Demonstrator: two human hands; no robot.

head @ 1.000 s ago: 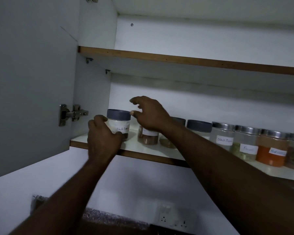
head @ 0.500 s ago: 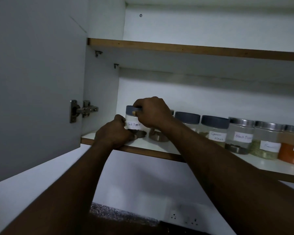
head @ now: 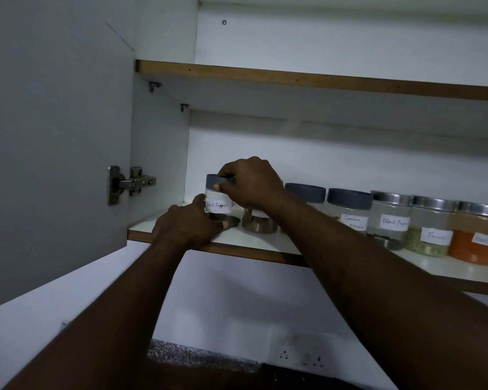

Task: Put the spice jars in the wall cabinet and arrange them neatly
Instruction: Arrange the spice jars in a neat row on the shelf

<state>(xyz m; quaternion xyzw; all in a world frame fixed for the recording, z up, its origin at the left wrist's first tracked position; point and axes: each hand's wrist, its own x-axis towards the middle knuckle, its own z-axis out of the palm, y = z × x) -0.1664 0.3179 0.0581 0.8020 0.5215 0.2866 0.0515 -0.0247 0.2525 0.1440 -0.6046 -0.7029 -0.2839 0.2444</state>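
Observation:
A clear jar labelled Black Pepper point(head: 219, 205) with a grey lid stands at the left end of the lower cabinet shelf point(head: 265, 243). My left hand point(head: 189, 225) grips its base from the left and below. My right hand point(head: 251, 182) grips its lid from above. A jar of brown spice point(head: 258, 222) sits just right of it, mostly hidden by my right wrist. Further right runs a row of jars: two grey-lidded ones, including Garam Masala point(head: 352, 218), then steel-lidded ones: Black Pepper point(head: 392, 218), a green spice point(head: 431, 235) and an orange spice point(head: 476, 240).
The cabinet door point(head: 54, 136) stands open at the left, with its hinge point(head: 130, 182) by the shelf's end. An upper shelf point(head: 293, 80) spans above. Below the cabinet are a white wall with a socket point(head: 299, 357) and a speckled counter edge point(head: 197, 356).
My right hand came down onto the Black Pepper jar's lid, and my left hand slid lower round its base. The camera shifted left and closer; the jar stays at the shelf's left end.

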